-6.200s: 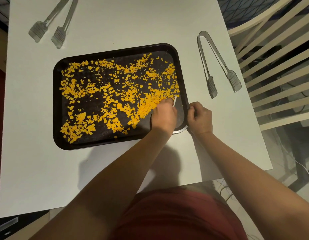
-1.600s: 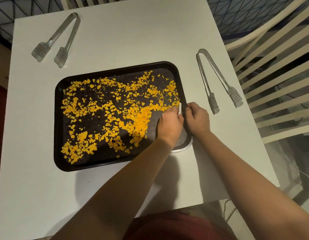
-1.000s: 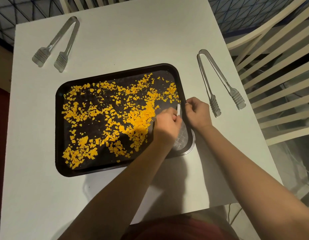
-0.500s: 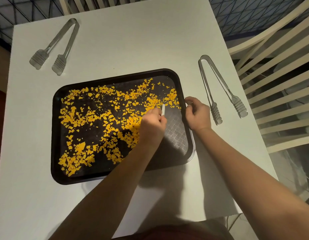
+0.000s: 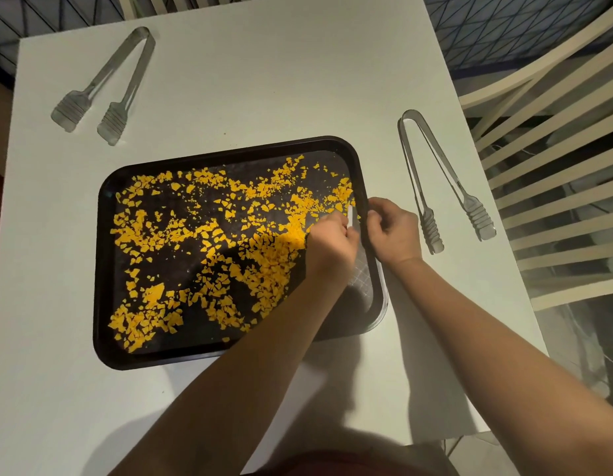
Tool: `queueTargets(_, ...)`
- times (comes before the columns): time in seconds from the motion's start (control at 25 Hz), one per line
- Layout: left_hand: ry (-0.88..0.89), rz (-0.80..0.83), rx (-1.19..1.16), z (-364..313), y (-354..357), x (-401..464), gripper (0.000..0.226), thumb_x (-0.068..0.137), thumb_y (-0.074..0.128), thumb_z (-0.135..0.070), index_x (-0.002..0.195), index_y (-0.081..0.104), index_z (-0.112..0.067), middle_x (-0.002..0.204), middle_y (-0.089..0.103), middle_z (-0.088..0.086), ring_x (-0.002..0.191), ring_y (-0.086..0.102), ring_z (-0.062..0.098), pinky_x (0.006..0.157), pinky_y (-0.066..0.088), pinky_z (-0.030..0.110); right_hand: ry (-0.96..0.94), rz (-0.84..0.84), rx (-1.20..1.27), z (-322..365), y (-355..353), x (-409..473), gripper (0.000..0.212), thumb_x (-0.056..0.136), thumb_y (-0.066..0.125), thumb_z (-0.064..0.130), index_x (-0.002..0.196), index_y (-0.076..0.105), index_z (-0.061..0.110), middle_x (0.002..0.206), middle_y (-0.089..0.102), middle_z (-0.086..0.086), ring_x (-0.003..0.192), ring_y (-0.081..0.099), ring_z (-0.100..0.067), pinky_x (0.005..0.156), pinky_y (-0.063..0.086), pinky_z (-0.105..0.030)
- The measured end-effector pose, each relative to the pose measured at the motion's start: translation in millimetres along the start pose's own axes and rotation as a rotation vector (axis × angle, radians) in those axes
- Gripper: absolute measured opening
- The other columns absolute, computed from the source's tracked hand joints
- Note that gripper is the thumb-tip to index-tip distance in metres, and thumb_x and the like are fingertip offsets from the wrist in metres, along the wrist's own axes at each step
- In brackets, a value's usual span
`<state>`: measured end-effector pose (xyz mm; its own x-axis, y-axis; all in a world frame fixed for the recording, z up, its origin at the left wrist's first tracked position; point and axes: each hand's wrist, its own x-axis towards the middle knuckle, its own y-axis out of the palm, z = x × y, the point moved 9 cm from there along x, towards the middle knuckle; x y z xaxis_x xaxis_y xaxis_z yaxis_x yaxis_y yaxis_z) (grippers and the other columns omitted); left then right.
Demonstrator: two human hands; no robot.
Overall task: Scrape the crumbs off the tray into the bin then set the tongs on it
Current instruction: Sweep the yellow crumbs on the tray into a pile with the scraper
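Note:
A black tray [image 5: 102, 269] lies on the white table, strewn with yellow crumbs [image 5: 209, 235]. My left hand [image 5: 332, 249] is over the tray's right part and grips a small white scraper [image 5: 349, 213] whose tip shows above the fingers, next to the right rim. My right hand [image 5: 391, 228] grips that right rim, fingers curled over it. The tray floor near the right rim, below my left hand, is mostly bare of crumbs. One pair of metal tongs [image 5: 439, 180] lies on the table to the right of the tray.
A second pair of tongs [image 5: 106, 87] lies at the table's far left. A white slatted chair [image 5: 556, 173] stands beside the table's right edge. No bin is in view.
My left hand swept the scraper leftward into the crumbs half a second ago, then came back to the right rim. My right hand kept its grip on the rim.

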<state>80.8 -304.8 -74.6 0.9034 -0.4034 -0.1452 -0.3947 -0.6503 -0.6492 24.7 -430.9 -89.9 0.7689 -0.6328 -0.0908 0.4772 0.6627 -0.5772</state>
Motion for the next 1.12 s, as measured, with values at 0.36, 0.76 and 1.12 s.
queueTargets(0.36, 0.062, 0.019, 0.003, -5.8, -4.1, -13.8, 0.008, 0.08, 0.062, -0.005, 0.08, 0.068, 0.001, 0.066, 0.064, 0.013, 0.059, 0.05, 0.015, 0.05, 0.034, 0.015, 0.018, 0.002, 0.022, -0.4, 0.8, -1.2, 0.035, 0.081, 0.043, 0.024, 0.103, 0.066, 0.009, 0.077, 0.063, -0.005, 0.068, 0.057, -0.02, 0.066, 0.041, -0.021)
queueTargets(0.76, 0.228, -0.124, 0.084, -11.4, -24.0, 0.5, 0.009, 0.078, 0.059, -0.002, 0.074, 0.065, 0.003, 0.062, 0.06, 0.015, 0.057, 0.054, 0.021, 0.051, 0.045, 0.025, 0.015, -0.012, 0.015, -1.5, 0.1, -0.7, 0.027, 0.087, 0.049, 0.016, 0.105, 0.066, 0.007, 0.082, 0.066, -0.01, 0.07, 0.058, -0.021, 0.069, 0.042, -0.022)
queueTargets(1.12, 0.237, -0.006, 0.095, -20.0, -10.7, 4.3, 0.011, 0.081, 0.058, -0.004, 0.078, 0.065, 0.004, 0.066, 0.061, 0.016, 0.059, 0.053, 0.022, 0.055, 0.038, 0.025, 0.004, -0.004, 0.018, -0.1, 1.1, -0.9, 0.035, 0.082, 0.043, 0.023, 0.103, 0.066, 0.008, 0.078, 0.063, -0.005, 0.069, 0.057, -0.02, 0.066, 0.042, -0.022)
